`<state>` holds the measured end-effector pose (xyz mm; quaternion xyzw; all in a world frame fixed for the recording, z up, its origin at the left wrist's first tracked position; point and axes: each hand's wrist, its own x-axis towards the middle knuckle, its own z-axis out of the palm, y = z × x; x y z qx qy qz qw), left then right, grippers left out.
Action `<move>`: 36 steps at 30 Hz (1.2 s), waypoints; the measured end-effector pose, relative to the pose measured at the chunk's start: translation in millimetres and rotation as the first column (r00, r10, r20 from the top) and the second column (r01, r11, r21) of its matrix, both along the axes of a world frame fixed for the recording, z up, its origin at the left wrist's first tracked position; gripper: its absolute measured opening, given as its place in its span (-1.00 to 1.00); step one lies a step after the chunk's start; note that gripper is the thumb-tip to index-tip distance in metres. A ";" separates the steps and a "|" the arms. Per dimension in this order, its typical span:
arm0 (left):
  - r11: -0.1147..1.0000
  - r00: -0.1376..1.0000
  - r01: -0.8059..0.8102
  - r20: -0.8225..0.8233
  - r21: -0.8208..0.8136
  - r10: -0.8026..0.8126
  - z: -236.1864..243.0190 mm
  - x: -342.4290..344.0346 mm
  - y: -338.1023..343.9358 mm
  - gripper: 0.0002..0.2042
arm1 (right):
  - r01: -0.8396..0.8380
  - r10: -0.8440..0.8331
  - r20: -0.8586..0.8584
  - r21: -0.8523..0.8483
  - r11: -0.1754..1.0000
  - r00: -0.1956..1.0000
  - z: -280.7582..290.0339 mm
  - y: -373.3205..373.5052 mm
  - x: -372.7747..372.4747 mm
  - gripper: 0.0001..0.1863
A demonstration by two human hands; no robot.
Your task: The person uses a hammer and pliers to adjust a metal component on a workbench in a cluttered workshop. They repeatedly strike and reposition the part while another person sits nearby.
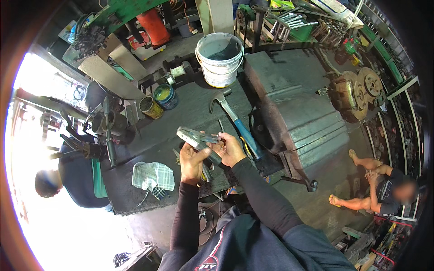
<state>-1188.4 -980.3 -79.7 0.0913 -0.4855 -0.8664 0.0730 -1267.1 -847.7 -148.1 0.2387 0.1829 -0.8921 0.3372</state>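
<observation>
The left hand (192,163) and right hand (231,150) have their grip around a metal tool (193,138); a hammer (236,120) lies on the worktop (181,119).

A slender grey metal tool (193,139) is being held above the desk (149,142) between the left hand (193,163) and right hand (231,150). Its long body is slanting from a pale upper-left tip toward a darker lower-right end, while a narrow flat strip (208,137) is branching rightward into the right fingers.
</observation>
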 end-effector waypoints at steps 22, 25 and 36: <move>0.933 0.809 -0.056 0.531 -0.357 0.252 -61.6 -95.6 -97.6 -0.77 | -0.098 0.360 -0.305 0.628 0.772 0.882 -0.2 -23.3 -40.7 -0.83; 0.909 0.793 -0.048 0.538 -0.414 0.287 -59.6 -91.3 -102.2 -0.75 | -0.107 0.426 -0.306 0.693 0.713 0.851 -9.5 -36.3 -49.6 -0.84; 0.941 0.786 -0.098 0.555 -0.323 0.272 -42.4 -45.4 -103.2 -0.51 | -0.050 0.552 -0.408 0.770 0.636 0.727 -16.3 -29.5 -46.1 -0.77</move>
